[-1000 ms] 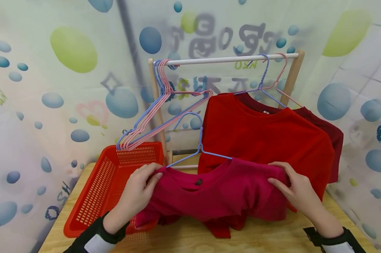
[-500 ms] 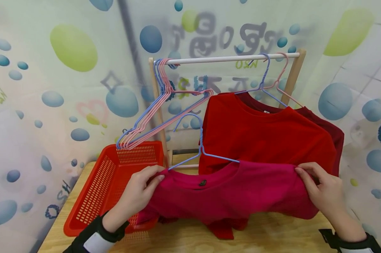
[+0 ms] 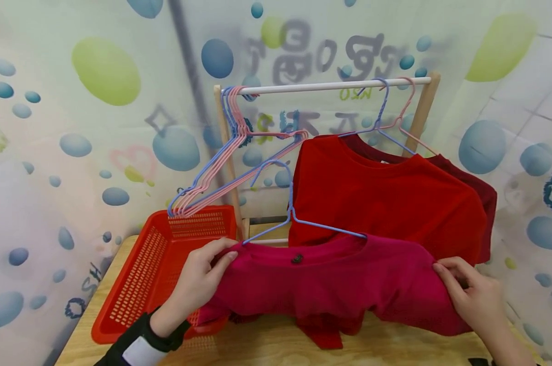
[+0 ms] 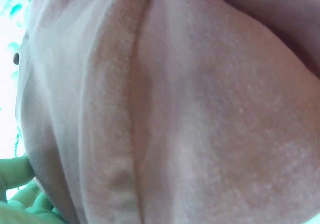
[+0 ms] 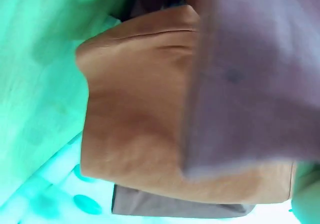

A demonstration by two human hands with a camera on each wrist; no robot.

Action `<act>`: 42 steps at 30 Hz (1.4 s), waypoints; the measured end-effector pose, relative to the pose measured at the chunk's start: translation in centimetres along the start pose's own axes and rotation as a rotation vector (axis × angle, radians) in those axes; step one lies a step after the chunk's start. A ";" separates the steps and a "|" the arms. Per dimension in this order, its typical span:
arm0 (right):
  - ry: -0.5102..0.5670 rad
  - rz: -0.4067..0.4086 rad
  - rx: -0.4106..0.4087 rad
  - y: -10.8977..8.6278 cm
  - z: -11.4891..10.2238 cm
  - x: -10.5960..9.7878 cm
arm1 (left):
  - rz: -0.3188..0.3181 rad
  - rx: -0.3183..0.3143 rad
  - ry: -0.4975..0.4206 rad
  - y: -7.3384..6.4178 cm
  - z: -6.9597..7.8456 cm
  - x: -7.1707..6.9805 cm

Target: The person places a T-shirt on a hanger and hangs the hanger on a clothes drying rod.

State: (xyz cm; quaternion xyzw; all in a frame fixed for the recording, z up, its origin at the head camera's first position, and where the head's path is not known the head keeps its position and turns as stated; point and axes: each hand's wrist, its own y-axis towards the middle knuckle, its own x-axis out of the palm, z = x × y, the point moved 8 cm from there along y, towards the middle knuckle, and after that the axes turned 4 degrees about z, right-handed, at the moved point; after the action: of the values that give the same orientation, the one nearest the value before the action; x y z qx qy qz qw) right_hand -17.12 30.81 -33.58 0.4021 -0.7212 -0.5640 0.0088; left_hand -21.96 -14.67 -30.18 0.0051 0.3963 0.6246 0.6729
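A magenta T-shirt (image 3: 330, 284) is spread in front of me on a blue wire hanger (image 3: 291, 203), whose hook stands up above the neckline. My left hand (image 3: 200, 279) pinches the shirt's left shoulder, where the hanger's arm enters the collar. At the right side, my right hand (image 3: 474, 292) grips the shirt's sleeve between thumb and fingers. Beyond the collar, the hanger's right end is at or under the fabric's edge. In the left wrist view, pinkish cloth fills the picture beside my left fingers (image 4: 20, 171). The shirt's sleeve (image 5: 250, 98) hangs close in the right wrist view.
Behind the shirt stands a rack with a white rod (image 3: 312, 87). On it hang a red T-shirt (image 3: 385, 203), a dark red one (image 3: 488, 203), and several bare pink and blue hangers (image 3: 236, 134). A red plastic basket (image 3: 134, 274) sits left on the wooden table (image 3: 257, 351).
My right hand has drawn the shirt's right side outward, then lowered slightly. More of the hanger's right arm shows above the collar. My left hand has stayed nearly in place.
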 end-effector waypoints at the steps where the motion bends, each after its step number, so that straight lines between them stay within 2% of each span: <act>1: -0.005 -0.031 0.006 -0.2 0.2 0.3 | -0.005 0.013 0.005 0.0 0.1 0.1; 5: -0.072 -0.171 0.043 -0.5 0.9 1.3 | -0.016 0.036 0.025 0.1 0.5 0.5; 8: -0.153 -0.201 0.033 0.2 0.4 1.4 | -0.013 0.032 0.034 0.2 0.7 0.7; 11: -0.147 -0.187 0.037 1.6 -1.6 1.3 | -0.011 0.044 0.047 0.2 0.9 1.0; 13: -0.086 -0.189 0.033 2.5 -3.7 1.4 | -0.011 0.061 0.058 0.2 1.2 1.2; 18: -0.037 -0.274 -0.146 4.0 -9.6 2.9 | 0.000 0.110 0.103 0.3 2.1 1.6; 21: -0.050 -0.287 -0.233 4.0 -11.1 4.0 | 0.004 0.133 0.127 0.4 2.5 1.9; 23: -0.039 -0.273 -0.245 3.9 -11.1 4.5 | 0.000 0.146 0.135 0.3 2.6 2.0; 26: -0.003 -0.248 -0.221 3.7 -10.2 4.6 | 0.011 0.152 0.149 0.2 2.6 1.9; 32: 0.038 -0.160 -0.129 4.0 -7.7 3.5 | 0.071 0.097 0.166 0.0 1.5 0.5; 37: 0.009 -0.086 -0.111 4.2 -6.1 2.2 | 0.032 0.049 0.188 -0.2 0.8 0.0; 42: 0.012 -0.086 -0.107 4.1 -5.0 1.8 | 0.030 0.024 0.178 -0.5 0.6 0.0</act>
State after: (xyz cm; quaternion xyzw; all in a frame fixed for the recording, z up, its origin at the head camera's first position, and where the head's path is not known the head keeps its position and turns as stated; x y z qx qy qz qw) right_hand -18.33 25.90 -29.16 0.4352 -0.6718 -0.5993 0.0104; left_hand -21.22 -14.44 -29.98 -0.0362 0.4618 0.6279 0.6254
